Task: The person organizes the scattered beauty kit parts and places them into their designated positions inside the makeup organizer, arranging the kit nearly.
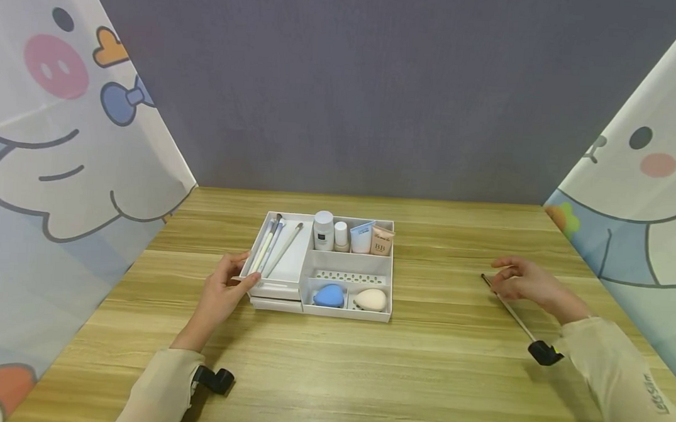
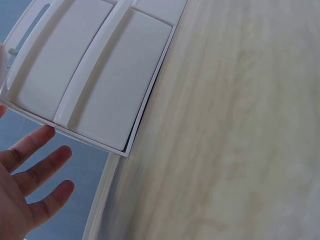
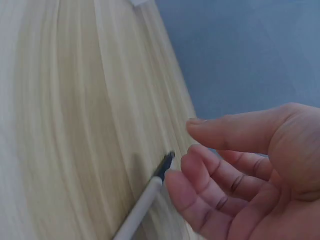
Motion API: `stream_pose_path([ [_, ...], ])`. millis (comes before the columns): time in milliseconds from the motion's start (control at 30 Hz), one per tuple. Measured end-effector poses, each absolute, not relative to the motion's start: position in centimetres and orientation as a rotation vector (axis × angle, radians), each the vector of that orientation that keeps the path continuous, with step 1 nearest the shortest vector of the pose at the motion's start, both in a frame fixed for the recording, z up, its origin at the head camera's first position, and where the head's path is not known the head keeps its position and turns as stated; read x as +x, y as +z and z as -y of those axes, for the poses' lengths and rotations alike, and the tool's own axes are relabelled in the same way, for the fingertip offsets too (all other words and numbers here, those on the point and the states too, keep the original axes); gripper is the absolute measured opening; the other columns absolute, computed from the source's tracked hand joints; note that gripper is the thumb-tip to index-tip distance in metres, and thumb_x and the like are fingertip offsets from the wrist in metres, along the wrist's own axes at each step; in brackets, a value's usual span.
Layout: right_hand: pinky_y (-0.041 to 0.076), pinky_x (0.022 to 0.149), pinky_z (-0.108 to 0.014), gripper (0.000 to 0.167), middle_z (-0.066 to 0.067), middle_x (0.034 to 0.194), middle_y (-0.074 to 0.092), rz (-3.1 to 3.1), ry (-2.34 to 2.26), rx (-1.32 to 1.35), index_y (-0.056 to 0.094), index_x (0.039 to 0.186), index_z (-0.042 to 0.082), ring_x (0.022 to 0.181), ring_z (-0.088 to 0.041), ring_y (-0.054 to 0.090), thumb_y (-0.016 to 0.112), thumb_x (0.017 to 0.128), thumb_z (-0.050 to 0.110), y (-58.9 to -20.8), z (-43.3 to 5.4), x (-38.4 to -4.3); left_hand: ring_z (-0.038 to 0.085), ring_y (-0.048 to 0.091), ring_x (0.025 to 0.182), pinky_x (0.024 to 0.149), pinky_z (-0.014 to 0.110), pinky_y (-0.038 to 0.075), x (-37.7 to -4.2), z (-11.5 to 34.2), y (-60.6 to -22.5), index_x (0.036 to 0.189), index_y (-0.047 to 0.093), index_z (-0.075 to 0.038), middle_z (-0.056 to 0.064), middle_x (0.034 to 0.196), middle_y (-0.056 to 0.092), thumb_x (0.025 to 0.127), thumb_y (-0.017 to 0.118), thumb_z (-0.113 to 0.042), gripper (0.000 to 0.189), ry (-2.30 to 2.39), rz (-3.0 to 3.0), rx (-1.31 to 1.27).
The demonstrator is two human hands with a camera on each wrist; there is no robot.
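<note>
A white compartmented organizer box [image 1: 347,262] stands on the table. At its front left corner my left hand [image 1: 224,291] holds it, thumb over the top rim and fingers along the left side. Several makeup brushes [image 1: 282,249] lie in the left tray. Out to the right, my right hand [image 1: 520,283] hovers with loosely bent fingers and a gap between thumb and fingertips. Just beside those fingertips is one more makeup brush [image 3: 145,200], dark-tipped with a pale handle, lying slantwise; whether a finger touches it I cannot tell.
In the box's back compartment stand a white bottle [image 1: 323,232], a smaller bottle [image 1: 341,237] and two tubes, one a BB cream tube [image 1: 381,241]. A blue makeup sponge [image 1: 329,295] and a cream makeup sponge [image 1: 370,299] sit in front. Two drawers [image 2: 107,85] show below the brush tray.
</note>
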State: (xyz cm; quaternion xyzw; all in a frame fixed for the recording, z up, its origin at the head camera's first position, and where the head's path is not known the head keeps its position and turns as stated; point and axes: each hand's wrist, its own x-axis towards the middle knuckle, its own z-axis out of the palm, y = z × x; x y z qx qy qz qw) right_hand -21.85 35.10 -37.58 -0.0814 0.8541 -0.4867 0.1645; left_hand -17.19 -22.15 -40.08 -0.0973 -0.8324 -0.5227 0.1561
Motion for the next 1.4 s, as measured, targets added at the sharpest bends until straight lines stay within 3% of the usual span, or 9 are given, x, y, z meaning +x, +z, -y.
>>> stream_pose_path([
  [233, 0.049, 0.056, -0.029, 0.057, -0.012, 0.094, 0.056, -2.473, -1.297, -0.182, 0.035, 0.13, -0.022, 0.065, -0.013, 0.053, 0.067, 0.087, -0.002, -38.2, -36.1, -21.7, -0.005, 0.055, 0.094, 0.074, 0.015, 0.049, -17.3, 22.2, -40.2, 0.13, 0.054, 0.0, 0.023, 0.12, 0.063, 0.091, 0.069, 0.0, 0.042, -1.476, 2.382, -0.295],
  [567, 0.048, 0.053, -0.027, 0.051, -0.005, 0.083, 0.055, -2.448, -1.249, -0.166, 0.042, 0.121, -0.02, 0.062, -0.012, 0.051, 0.07, 0.082, -0.005, -38.9, -36.3, -21.7, -0.004, 0.056, 0.093, 0.073, 0.015, 0.049, -17.2, 22.2, -40.1, 0.129, 0.054, 0.0, 0.023, 0.117, 0.064, 0.092, 0.069, -0.001, 0.04, -1.502, 2.368, -0.302],
  [800, 0.036, 0.045, -0.021, 0.049, -0.002, 0.075, 0.056, -2.509, -1.156, -0.21, 0.047, 0.116, -0.018, 0.051, -0.007, 0.043, 0.072, 0.077, -0.003, -39.1, -35.8, -22.0, -0.004, 0.056, 0.093, 0.074, 0.015, 0.049, -17.2, 22.2, -40.2, 0.129, 0.054, 0.0, 0.024, 0.117, 0.064, 0.092, 0.068, 0.0, 0.04, -1.497, 2.371, -0.302],
  [1400, 0.047, 0.048, -0.031, 0.039, -0.005, 0.082, 0.063, -2.606, -0.933, -0.196, 0.06, 0.109, -0.012, 0.058, -0.016, 0.049, 0.066, 0.071, -0.001, -37.9, -34.7, -21.8, -0.003, 0.057, 0.093, 0.073, 0.015, 0.05, -17.1, 22.1, -40.2, 0.129, 0.054, 0.0, 0.023, 0.118, 0.064, 0.092, 0.068, -0.001, 0.04, -1.511, 2.368, -0.294],
])
